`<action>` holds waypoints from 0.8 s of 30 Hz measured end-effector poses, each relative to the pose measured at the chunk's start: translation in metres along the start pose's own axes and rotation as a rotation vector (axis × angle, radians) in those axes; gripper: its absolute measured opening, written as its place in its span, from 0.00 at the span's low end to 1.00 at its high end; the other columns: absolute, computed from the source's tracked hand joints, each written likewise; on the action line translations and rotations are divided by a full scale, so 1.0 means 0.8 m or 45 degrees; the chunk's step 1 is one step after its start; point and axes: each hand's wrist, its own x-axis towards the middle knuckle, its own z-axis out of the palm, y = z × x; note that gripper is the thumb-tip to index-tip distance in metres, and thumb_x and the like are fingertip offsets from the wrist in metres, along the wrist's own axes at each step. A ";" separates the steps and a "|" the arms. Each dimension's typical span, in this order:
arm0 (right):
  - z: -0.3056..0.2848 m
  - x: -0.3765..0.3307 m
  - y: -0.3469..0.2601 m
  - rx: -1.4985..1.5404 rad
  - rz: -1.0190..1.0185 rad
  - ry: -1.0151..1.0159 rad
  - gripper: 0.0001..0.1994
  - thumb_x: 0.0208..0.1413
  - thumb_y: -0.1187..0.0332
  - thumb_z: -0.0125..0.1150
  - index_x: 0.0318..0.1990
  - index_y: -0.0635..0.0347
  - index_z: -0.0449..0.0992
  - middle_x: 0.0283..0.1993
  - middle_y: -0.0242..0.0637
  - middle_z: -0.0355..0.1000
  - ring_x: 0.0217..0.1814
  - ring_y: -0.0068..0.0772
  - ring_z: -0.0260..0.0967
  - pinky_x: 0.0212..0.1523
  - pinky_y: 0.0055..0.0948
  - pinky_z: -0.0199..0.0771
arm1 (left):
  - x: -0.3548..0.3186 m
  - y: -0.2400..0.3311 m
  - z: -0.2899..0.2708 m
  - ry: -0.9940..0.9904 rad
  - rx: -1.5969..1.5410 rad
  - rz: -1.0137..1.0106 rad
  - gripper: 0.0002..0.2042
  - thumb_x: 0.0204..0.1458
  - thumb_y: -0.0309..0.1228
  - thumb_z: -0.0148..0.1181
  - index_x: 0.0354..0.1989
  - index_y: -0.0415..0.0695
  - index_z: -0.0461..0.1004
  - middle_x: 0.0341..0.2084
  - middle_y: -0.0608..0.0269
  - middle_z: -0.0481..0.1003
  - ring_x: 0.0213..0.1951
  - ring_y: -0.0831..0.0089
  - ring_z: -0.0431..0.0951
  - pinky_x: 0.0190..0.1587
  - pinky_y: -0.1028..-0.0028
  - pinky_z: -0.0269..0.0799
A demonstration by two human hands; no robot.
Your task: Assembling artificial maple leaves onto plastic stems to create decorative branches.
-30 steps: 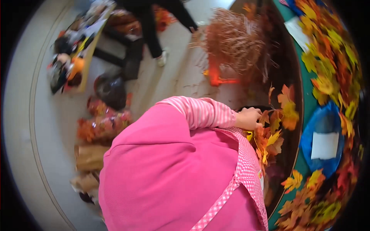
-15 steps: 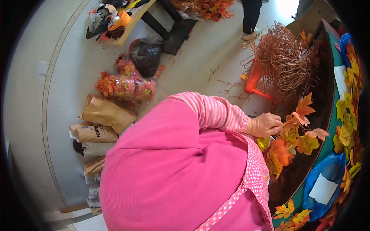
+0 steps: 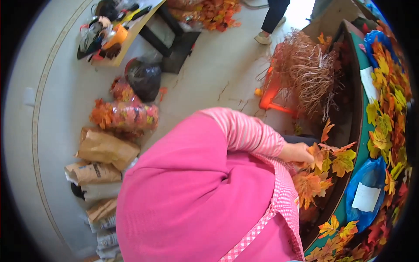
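Note:
From the pink-clad shoulder, my left arm in a striped sleeve reaches toward the right of the head view. My left hand (image 3: 300, 153) is closed on a spray of artificial maple leaves (image 3: 343, 162), with its fingertips partly behind the foliage. Orange and yellow leaves hang around and below the hand. My right hand is hidden behind the torso and the checked apron. Just beyond the spray, a green-topped table (image 3: 363, 133) carries more artificial maple leaves (image 3: 380, 137).
A blue plastic bag (image 3: 354, 213) with a white paper (image 3: 366, 197) lies on the table. Brown wiry stems (image 3: 305, 72) heap over an orange stool (image 3: 274, 98). Paper sacks (image 3: 107, 146), bagged leaves (image 3: 131, 114) and a black bag (image 3: 143, 81) are left. A person's leg (image 3: 275, 17) stands at the back.
The view has shifted, so the floor items sit lower and farther left. My left hand has turned and the spray it holds has swung, with its leaves now bunched differently.

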 end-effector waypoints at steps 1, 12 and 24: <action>0.000 -0.003 -0.001 0.011 0.021 0.020 0.15 0.56 0.64 0.55 0.44 0.70 0.74 0.41 0.55 0.74 0.45 0.45 0.72 0.44 0.36 0.70 | 0.000 -0.004 -0.002 0.038 -0.038 -0.007 0.05 0.46 0.29 0.59 0.28 0.40 0.76 0.19 0.70 0.71 0.20 0.81 0.69 0.22 0.78 0.64; 0.020 0.007 -0.031 0.049 0.101 0.062 0.16 0.57 0.65 0.55 0.44 0.70 0.74 0.41 0.54 0.74 0.44 0.42 0.72 0.43 0.35 0.70 | 0.002 0.004 -0.022 -0.333 0.546 0.275 0.14 0.45 0.29 0.63 0.41 0.39 0.76 0.30 0.63 0.78 0.32 0.73 0.77 0.37 0.73 0.73; 0.046 0.101 -0.084 -0.015 0.014 -0.258 0.16 0.57 0.65 0.55 0.45 0.70 0.74 0.41 0.53 0.74 0.42 0.39 0.72 0.42 0.34 0.70 | 0.023 -0.002 -0.048 -0.162 0.863 0.576 0.16 0.40 0.37 0.61 0.37 0.44 0.77 0.28 0.52 0.77 0.34 0.54 0.78 0.36 0.60 0.71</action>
